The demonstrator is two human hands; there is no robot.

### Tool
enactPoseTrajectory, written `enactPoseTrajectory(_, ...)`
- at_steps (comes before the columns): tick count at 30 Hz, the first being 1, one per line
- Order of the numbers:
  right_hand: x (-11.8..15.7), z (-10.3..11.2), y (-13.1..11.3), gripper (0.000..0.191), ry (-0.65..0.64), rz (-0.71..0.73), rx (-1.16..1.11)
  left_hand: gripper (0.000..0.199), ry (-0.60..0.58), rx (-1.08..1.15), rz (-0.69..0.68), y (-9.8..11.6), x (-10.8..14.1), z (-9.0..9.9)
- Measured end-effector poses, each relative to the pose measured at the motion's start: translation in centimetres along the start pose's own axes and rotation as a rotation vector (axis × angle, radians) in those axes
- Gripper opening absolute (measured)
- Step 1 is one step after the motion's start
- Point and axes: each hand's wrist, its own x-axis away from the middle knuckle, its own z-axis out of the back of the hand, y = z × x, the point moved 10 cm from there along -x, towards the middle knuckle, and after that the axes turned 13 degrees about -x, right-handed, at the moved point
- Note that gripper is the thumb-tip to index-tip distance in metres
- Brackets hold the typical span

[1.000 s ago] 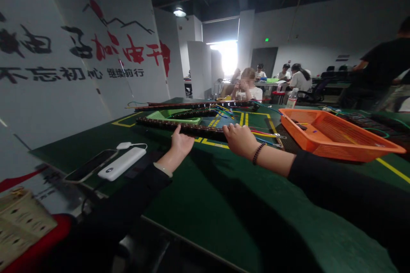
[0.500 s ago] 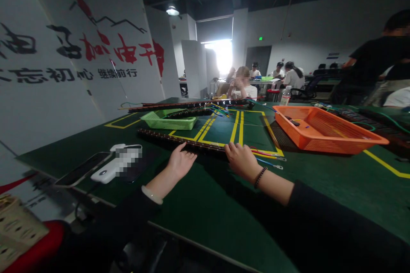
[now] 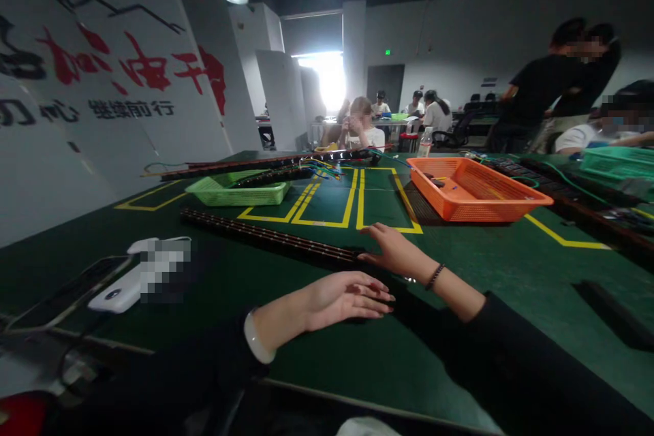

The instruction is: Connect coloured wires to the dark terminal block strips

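Observation:
A long dark strip (image 3: 270, 231) with rows of light dots lies slantwise on the green table. In the earlier frame its right end shows red, yellow and blue wires with metal ring lugs; now my right hand (image 3: 401, 255) hides most of that end. This hand's thumb touches or nearly touches the strip's end, its fingers apart from the thumb. Just below and nearer to me, my left hand (image 3: 337, 301) hovers with fingers stretched to the right, holding nothing. A small metal glint shows under the right wrist.
Behind the strip stand a green basket (image 3: 240, 194) with a dark strip in it and an orange basket (image 3: 475, 208) with small parts. A white device (image 3: 122, 289) lies at left. Yellow tape marks the table (image 3: 511, 266). A dark bar (image 3: 616, 313) lies at right. People work beyond.
My left hand has left the strip and moved right, close to my right hand. The right hand's fingers have opened out at the strip's end. The view has turned right.

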Motion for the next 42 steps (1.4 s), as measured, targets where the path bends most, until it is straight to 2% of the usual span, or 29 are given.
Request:
enactPoseTrajectory(3,2.1,2.3,3.3,0.04,0.052,-0.133,-0.148,0.028,-0.078,-0.042,0.049,-1.0,-2.6,-1.0)
enactPoseTrajectory(5,3.5,2.4,4.9,0.041,0.037,-0.22,-0.264,0.028,-0.137,-0.037,0.064,-1.7,-4.3,-1.6)
enactPoseTrajectory(7,4.5,1.5,5.7,0.042,-0.02,-0.276,-0.375,0.029,-0.199,-0.036,0.069,-2.3,-5.6,-2.1)
enactPoseTrajectory(10,5.3,-0.1,5.4,0.036,-0.126,-0.315,-0.46,0.03,-0.234,-0.023,0.066,-2.8,-7.0,-2.3)
enactPoseTrajectory(14,5.4,-1.3,4.8,0.025,-0.206,-0.326,-0.43,0.034,-0.237,0.009,0.079,-3.0,-7.3,-2.0)
enactPoseTrajectory(18,5.3,-1.3,4.7,0.023,-0.203,-0.317,-0.393,0.038,-0.277,0.058,0.108,-3.2,-7.0,-2.1)
enactPoseTrajectory(21,5.1,-0.7,4.3,0.022,-0.15,-0.276,-0.321,0.038,-0.302,0.1,0.077,-2.9,-7.0,-2.2)
enactPoseTrajectory(24,4.9,0.5,3.5,0.021,-0.05,-0.205,-0.189,0.037,-0.255,0.141,0.021,-2.4,-7.3,-2.1)
enactPoseTrajectory(31,5.0,1.6,2.1,0.019,0.142,-0.045,0.11,0.031,0.032,0.273,-0.124,-1.2,-8.1,0.4)
enactPoseTrajectory(34,4.9,1.1,1.0,0.023,0.128,0.038,0.256,0.027,0.073,0.317,-0.189,-0.8,-8.5,1.1)
enactPoseTrajectory(37,4.7,-0.2,-0.2,0.024,0.051,0.13,0.378,0.026,0.085,0.367,-0.235,-0.5,-8.6,1.4)
enactPoseTrajectory(42,4.7,-1.6,-1.4,0.024,-0.021,0.243,0.433,0.03,0.103,0.43,-0.275,-0.2,-8.7,1.9)
